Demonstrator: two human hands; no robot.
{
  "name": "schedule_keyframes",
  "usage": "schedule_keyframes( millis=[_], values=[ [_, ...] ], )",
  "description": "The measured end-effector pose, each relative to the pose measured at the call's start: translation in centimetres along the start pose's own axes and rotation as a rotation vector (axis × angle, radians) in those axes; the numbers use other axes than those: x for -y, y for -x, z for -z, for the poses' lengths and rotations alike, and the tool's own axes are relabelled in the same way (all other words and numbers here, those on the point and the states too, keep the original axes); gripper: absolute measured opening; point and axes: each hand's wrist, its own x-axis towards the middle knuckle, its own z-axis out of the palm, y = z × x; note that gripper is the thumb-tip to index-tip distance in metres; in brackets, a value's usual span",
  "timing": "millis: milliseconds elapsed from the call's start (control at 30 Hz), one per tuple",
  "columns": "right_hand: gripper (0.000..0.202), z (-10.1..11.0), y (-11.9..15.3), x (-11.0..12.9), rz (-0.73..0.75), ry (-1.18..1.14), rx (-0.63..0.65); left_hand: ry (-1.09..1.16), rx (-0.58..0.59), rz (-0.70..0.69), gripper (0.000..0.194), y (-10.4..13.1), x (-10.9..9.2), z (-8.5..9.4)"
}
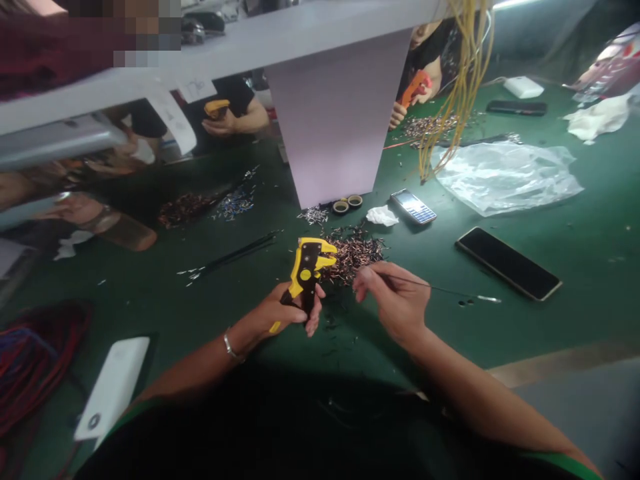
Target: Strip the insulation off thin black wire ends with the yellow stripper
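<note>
My left hand [297,310] is wrapped round the handle of a yellow and black wire stripper [305,267], whose jaws point to the right. My right hand [397,300] pinches a thin dark wire [450,291] that runs out to the right and ends in a silvery terminal. The wire's other end, at my fingertips, is too small to make out. Behind both hands lies a heap of short black and copper wire scraps [357,253]. To the left, a small bundle of black wires [235,257] with silvery ends rests on the green table [280,393].
A dark smartphone [509,263], a keypad phone [413,207] and a clear plastic bag [505,177] lie to the right. Yellow wires [457,93] hang from the shelf [240,50]. A white power bank [114,387] and coiled red cables [35,373] are at left. Co-workers' hands hold tools across the table.
</note>
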Motion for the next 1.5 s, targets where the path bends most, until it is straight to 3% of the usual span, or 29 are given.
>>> schedule_keyframes(
  millis=[100,233,500,667,833,1500],
  values=[
    [0.014,0.1,-0.4,-0.3,-0.096,-0.177,-0.072,0.026,0.061,0.001,0.051,-0.1,-0.3,0.1],
    [0.011,0.2,-0.7,-0.3,-0.085,-0.18,-0.117,0.009,0.113,-0.001,0.052,0.0,-0.5,0.3],
    [0.015,0.0,-1.6,0.3,-0.331,-0.448,-0.003,0.135,0.186,0.064,0.06,0.1,0.1,0.7],
    [0.018,-0.1,-1.7,0.2,-0.427,-0.489,0.029,0.166,0.229,0.065,0.059,0.1,0.1,0.7],
    [0.021,-0.4,-1.5,-0.1,-0.489,-0.486,0.055,0.134,0.204,0.077,0.057,0.3,-0.1,0.4],
    [0.019,-0.4,-1.2,-0.7,-0.514,-0.51,0.091,0.1,0.091,0.011,0.033,0.4,-0.3,-0.3]
  ],
)
